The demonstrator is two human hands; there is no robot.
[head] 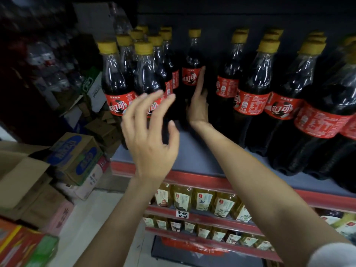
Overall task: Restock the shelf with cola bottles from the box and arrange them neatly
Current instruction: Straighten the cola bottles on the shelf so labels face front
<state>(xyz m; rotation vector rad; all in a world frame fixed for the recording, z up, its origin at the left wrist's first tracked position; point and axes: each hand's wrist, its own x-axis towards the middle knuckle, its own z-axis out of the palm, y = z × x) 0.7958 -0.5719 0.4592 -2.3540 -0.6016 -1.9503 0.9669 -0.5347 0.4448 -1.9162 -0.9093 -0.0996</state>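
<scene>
Head view showed the shelf (202, 153) with cola bottles standing upright on it in rows, all with yellow caps and red labels. A tight group of bottles (123, 74) stood at 10 o'clock, and a longer row of bottles (256, 89) went from the centre to 3 o'clock. Between them, at 12 o'clock, one single bottle (192, 60) stood far back on the shelf. The right hand (198, 106) reached into this gap with straight fingers, its fingertips touching the label side of the single bottle, holding nothing. The left hand (152, 135) hovered in front of the left group, fingers spread wide and a little curved, holding nothing; it looked blurred. At 8 o'clock cardboard boxes (73, 157) lay in a pile on the floor. At 6 o'clock lower shelves carried small yellow-green drink bottles (202, 201)
</scene>
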